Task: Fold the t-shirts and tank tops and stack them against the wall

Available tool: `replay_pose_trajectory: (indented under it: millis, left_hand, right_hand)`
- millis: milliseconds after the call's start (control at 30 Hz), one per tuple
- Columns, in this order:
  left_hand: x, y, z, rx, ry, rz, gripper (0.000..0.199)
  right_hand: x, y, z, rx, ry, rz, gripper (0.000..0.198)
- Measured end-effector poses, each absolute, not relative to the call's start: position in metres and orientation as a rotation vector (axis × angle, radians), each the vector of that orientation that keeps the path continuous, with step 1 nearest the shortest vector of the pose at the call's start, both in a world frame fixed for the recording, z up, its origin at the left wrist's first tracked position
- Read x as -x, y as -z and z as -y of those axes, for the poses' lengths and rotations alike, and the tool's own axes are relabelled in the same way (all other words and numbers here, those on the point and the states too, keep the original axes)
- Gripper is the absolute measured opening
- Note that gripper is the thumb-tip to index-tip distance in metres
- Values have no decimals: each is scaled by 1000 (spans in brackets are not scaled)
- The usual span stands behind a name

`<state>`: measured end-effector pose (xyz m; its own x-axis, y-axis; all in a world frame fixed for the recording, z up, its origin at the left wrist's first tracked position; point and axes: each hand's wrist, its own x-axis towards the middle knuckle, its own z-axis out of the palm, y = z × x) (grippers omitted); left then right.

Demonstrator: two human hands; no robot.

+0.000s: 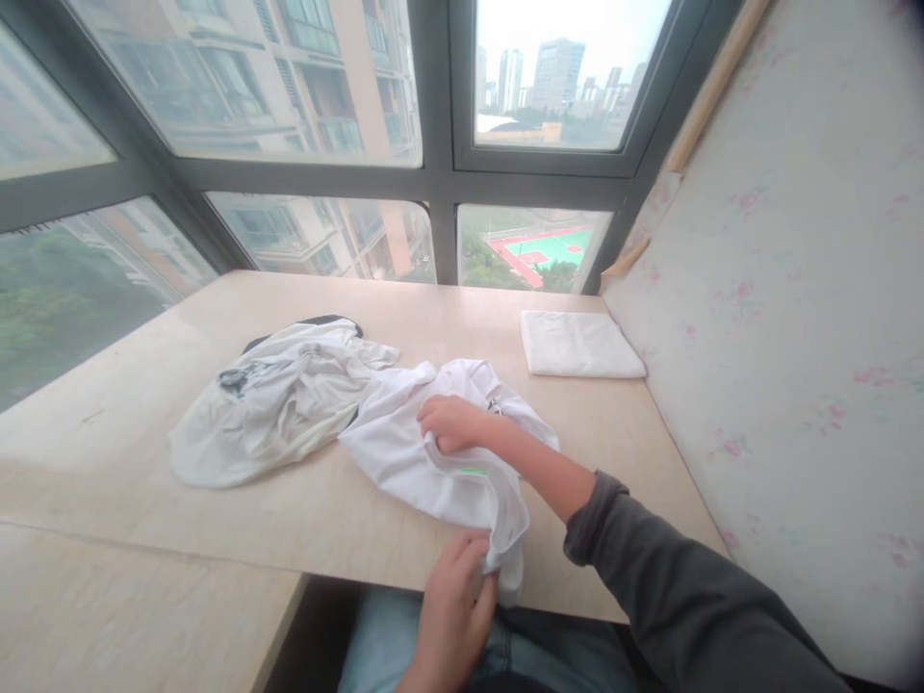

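A crumpled white garment [404,443], thin like a T-shirt, lies on the tabletop and hangs over its front edge. My left hand [458,602] is closed on the garment's edge at the front of the table, thumb and fingers pinching the cloth. Farther in, my right hand [453,423] has its fingers closed on the same garment near its middle, holding up part of the hem. A small green strip shows on the cloth between the hands. Dark print peeks out beside my right wrist.
To the left lies a loose pile of off-white clothing [281,404] with dark parts, touching the garment. A folded white cloth [581,344] sits at the back right by the flowered wall [780,318]. Windows with grey frames [437,183] border the pale tabletop [289,529].
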<state>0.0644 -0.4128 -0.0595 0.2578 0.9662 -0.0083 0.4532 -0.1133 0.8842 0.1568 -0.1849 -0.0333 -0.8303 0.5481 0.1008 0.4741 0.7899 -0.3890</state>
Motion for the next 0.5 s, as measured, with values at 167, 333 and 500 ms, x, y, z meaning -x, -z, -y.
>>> replay_pose_trajectory:
  millis: [167,333,500]
  left_hand:
    - [-28,55,399,-1496,-928,-1483,29]
    - [19,33,355,-1526,-1005,-1647,32]
    - [47,-3,308,-1650,-821,-1562,32]
  right_hand:
    - [-228,0,195,1057,-666,2219,8]
    - [-305,-37,229,1393,-681,1771,12]
    - [-347,-60,272,1515,-1036,2000,12]
